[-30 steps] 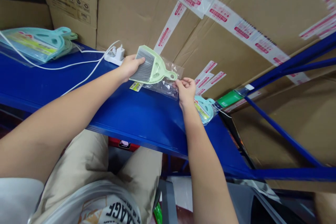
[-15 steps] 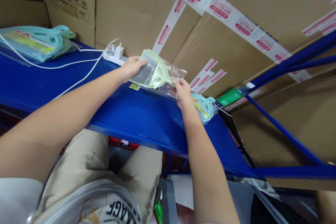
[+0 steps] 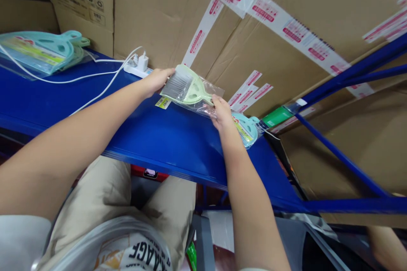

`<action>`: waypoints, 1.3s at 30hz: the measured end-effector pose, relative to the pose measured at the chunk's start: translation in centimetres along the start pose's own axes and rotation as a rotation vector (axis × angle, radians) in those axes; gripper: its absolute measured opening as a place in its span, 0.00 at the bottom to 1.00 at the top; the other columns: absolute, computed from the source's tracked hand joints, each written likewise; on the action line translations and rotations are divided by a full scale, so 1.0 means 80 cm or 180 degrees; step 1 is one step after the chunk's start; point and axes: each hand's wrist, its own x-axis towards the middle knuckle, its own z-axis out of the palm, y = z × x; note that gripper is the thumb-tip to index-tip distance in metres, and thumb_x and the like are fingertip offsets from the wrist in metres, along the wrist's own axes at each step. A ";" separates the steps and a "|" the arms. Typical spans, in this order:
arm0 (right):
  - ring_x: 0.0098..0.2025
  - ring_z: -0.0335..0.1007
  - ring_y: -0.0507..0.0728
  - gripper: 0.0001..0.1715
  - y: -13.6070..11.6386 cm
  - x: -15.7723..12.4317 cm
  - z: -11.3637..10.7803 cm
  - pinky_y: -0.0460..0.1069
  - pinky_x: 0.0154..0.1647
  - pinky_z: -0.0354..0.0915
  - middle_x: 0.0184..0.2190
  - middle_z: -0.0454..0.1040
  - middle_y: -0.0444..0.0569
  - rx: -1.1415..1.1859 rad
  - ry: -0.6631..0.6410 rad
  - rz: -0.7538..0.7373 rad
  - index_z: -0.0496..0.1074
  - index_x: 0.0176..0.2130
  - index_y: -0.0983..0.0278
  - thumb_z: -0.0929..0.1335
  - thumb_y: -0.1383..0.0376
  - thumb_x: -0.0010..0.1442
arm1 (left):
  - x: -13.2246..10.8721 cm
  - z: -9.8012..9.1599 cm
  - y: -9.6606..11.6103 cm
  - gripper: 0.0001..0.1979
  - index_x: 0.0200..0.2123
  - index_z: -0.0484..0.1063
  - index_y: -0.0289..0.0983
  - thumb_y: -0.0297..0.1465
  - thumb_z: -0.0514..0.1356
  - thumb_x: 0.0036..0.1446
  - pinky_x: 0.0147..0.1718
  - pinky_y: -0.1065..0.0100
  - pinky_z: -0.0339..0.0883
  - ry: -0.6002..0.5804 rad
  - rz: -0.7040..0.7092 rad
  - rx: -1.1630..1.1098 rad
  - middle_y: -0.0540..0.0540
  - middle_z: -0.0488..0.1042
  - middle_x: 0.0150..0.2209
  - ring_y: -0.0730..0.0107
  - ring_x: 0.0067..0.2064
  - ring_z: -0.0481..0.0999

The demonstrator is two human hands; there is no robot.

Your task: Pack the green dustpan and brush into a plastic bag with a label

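Observation:
A pale green hand brush with grey bristles lies partly inside a clear plastic bag low over the blue shelf. My left hand grips the bristle end of the brush. My right hand pinches the bag at the brush's handle end. A yellow label shows under the brush. A bagged teal brush set lies just right of my right hand.
Large taped cardboard boxes stand behind the shelf. A white power strip with a plug and white cables lie at the back left. A stack of bagged teal sets sits far left. Blue frame bars run right.
The brush has slid further into the bag and come down toward the shelf. My right hand moved from the bag's open end to pinch it at the handle.

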 end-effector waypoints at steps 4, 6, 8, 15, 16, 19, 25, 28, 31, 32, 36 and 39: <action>0.28 0.77 0.54 0.16 -0.003 -0.001 -0.001 0.46 0.21 0.71 0.32 0.72 0.43 0.0006 0.0032 -0.0032 0.68 0.37 0.58 0.72 0.51 0.58 | 0.006 -0.006 0.001 0.06 0.27 0.76 0.39 0.27 0.60 0.53 0.43 0.60 0.75 -0.0203 -0.0306 -0.0174 0.44 0.80 0.27 0.58 0.41 0.82; 0.29 0.78 0.54 0.16 -0.004 -0.002 -0.001 0.46 0.22 0.71 0.32 0.72 0.42 0.0000 -0.0024 -0.0081 0.68 0.38 0.58 0.72 0.51 0.58 | 0.003 -0.009 0.003 0.05 0.29 0.78 0.39 0.25 0.62 0.49 0.43 0.61 0.75 -0.0363 -0.0325 -0.0100 0.45 0.80 0.26 0.58 0.42 0.82; 0.29 0.78 0.54 0.15 -0.005 -0.002 -0.001 0.46 0.22 0.71 0.31 0.71 0.42 0.0026 -0.0017 -0.0091 0.69 0.38 0.58 0.72 0.52 0.59 | -0.001 -0.011 0.006 0.07 0.30 0.79 0.40 0.25 0.65 0.46 0.43 0.60 0.75 -0.0485 -0.0307 -0.0010 0.44 0.80 0.26 0.57 0.42 0.83; 0.30 0.78 0.54 0.16 -0.006 -0.005 0.001 0.46 0.22 0.72 0.31 0.72 0.42 0.0017 -0.0096 -0.0036 0.70 0.39 0.58 0.71 0.50 0.60 | -0.005 -0.013 0.009 0.10 0.34 0.81 0.41 0.25 0.67 0.45 0.43 0.60 0.75 -0.0514 -0.0178 0.0180 0.45 0.82 0.29 0.57 0.42 0.83; 0.30 0.78 0.54 0.15 -0.007 -0.006 0.001 0.46 0.22 0.72 0.30 0.72 0.42 0.0043 -0.0095 -0.0009 0.70 0.38 0.58 0.71 0.51 0.60 | -0.004 -0.013 0.008 0.09 0.34 0.81 0.41 0.26 0.67 0.46 0.43 0.61 0.75 -0.0540 -0.0170 0.0222 0.46 0.82 0.30 0.58 0.42 0.83; 0.30 0.78 0.53 0.10 -0.017 -0.012 0.005 0.46 0.24 0.72 0.29 0.73 0.41 0.0163 -0.0084 0.0113 0.70 0.38 0.59 0.70 0.56 0.62 | -0.001 -0.014 0.008 0.05 0.32 0.79 0.40 0.28 0.65 0.48 0.42 0.65 0.74 -0.0520 -0.0160 0.0466 0.48 0.80 0.30 0.63 0.42 0.82; 0.29 0.77 0.51 0.01 -0.031 -0.023 0.014 0.44 0.26 0.72 0.27 0.75 0.40 0.0049 -0.0259 0.0531 0.71 0.37 0.60 0.69 0.66 0.62 | -0.007 -0.014 0.014 0.03 0.28 0.77 0.38 0.31 0.63 0.51 0.35 0.66 0.71 -0.0048 -0.0023 0.0995 0.48 0.72 0.23 0.63 0.36 0.79; 0.31 0.78 0.52 0.05 -0.029 -0.025 0.015 0.45 0.30 0.75 0.27 0.76 0.41 0.0047 -0.0368 0.0668 0.70 0.38 0.60 0.68 0.70 0.61 | -0.009 -0.013 0.014 0.05 0.31 0.78 0.37 0.30 0.63 0.51 0.35 0.63 0.72 0.0097 0.0032 0.0966 0.46 0.73 0.24 0.62 0.35 0.79; 0.35 0.79 0.53 0.10 -0.027 -0.023 0.011 0.49 0.39 0.78 0.31 0.78 0.43 0.0214 -0.0444 0.0702 0.70 0.39 0.60 0.68 0.74 0.59 | -0.004 -0.014 0.013 0.09 0.37 0.79 0.37 0.30 0.62 0.51 0.36 0.62 0.74 0.0274 0.0036 0.1096 0.44 0.76 0.29 0.60 0.37 0.79; 0.36 0.79 0.53 0.12 -0.027 -0.021 0.008 0.50 0.42 0.79 0.32 0.78 0.43 0.0276 -0.0445 0.0695 0.70 0.40 0.60 0.67 0.75 0.58 | -0.002 -0.015 0.013 0.10 0.38 0.79 0.37 0.30 0.62 0.51 0.37 0.62 0.74 0.0322 0.0020 0.1132 0.43 0.77 0.31 0.60 0.38 0.79; 0.36 0.79 0.52 0.17 -0.028 -0.015 -0.005 0.50 0.43 0.79 0.34 0.79 0.44 0.0378 -0.0255 0.0667 0.68 0.40 0.60 0.66 0.79 0.56 | 0.007 -0.019 0.014 0.12 0.43 0.77 0.36 0.26 0.58 0.56 0.36 0.66 0.75 0.0320 -0.0087 0.0998 0.42 0.79 0.39 0.65 0.38 0.80; 0.36 0.79 0.52 0.15 -0.028 -0.011 -0.013 0.49 0.40 0.79 0.35 0.79 0.46 0.0369 -0.0096 0.0641 0.68 0.40 0.60 0.66 0.78 0.57 | 0.005 -0.021 0.016 0.12 0.44 0.76 0.36 0.25 0.57 0.58 0.35 0.67 0.75 0.0185 -0.0096 0.1136 0.41 0.79 0.40 0.66 0.37 0.81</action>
